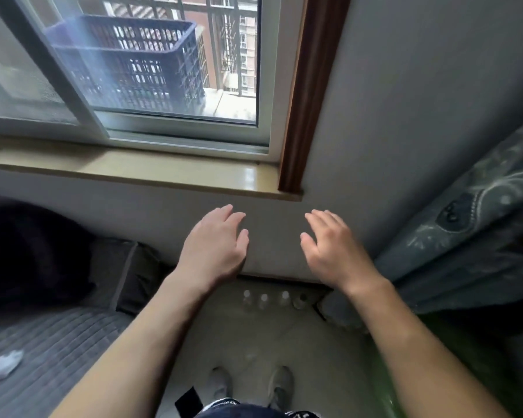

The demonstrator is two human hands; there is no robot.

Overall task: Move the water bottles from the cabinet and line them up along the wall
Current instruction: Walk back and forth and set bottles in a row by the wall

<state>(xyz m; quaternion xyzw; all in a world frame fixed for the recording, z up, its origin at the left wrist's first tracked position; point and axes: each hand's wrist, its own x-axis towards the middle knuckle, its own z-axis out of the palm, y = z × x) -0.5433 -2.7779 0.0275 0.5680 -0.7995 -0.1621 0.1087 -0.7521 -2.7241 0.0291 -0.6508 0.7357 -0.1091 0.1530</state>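
Below, four water bottles (272,300) stand upright in a row against the wall (175,206); left hand (215,245) and right hand (332,248) hover above, apart, empty.

Bare pale tiled floor (284,342) lies open between the grey ribbed sofa (52,351) and the patterned grey-green curtain (465,236).

Four small clear water bottles (273,300) stand upright on the pale floor, side by side in a row against the foot of the far wall. Three show white caps; the rightmost looks darker on top.
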